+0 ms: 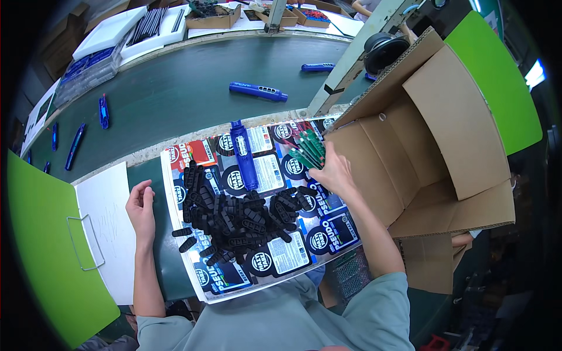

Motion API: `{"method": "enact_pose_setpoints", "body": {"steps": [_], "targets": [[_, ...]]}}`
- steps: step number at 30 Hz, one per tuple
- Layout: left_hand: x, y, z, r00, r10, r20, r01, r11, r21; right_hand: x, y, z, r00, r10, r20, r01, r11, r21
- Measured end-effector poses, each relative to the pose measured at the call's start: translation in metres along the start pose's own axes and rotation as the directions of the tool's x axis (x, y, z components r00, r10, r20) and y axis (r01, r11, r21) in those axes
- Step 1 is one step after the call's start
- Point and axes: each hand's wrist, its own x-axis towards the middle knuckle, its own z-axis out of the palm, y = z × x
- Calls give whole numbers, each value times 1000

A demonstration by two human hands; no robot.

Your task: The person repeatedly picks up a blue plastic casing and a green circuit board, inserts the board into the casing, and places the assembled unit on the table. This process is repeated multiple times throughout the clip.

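My right hand is closed round the near end of a bunch of narrow green circuit boards with thin red wires, at the far right of a printed sheet. My left hand hangs at the sheet's left edge, fingers loosely curled and nothing seen in them. Between the hands, a heap of small black plastic parts with slots covers much of the sheet. A blue tube-shaped casing lies on the sheet beyond the heap, pointing away from me.
An open cardboard box stands at the right. Across the green conveyor belt lie several blue casings, one a blue tube. White trays and parts boxes line the far side. Green panels flank me; a metal post rises ahead.
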Motion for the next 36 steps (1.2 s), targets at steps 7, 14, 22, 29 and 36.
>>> {"method": "enact_pose_setpoints", "body": {"steps": [7, 14, 22, 29, 36], "targets": [[-1, -3, -1, 1000, -16, 3, 16, 1000, -4, -15, 4, -1, 988, -115, -101, 94, 976, -195], [7, -25, -5, 999, 48, 0, -47, 998, 32, -52, 2, -4, 898, -278, -342, 211, 952, -221], [17, -41, -16, 999, 40, -3, -40, 997, 71, -231, 79, 33, 583, -190, -790, 294, 956, -13], [34, -44, -23, 998, 60, 10, -61, 992, 113, -323, 320, 222, 417, 887, -200, -707, 454, 542], [32, -40, -20, 997, 79, 11, -79, 964, 254, -233, 365, 231, 127, 992, -12, -941, 124, 316]]}}
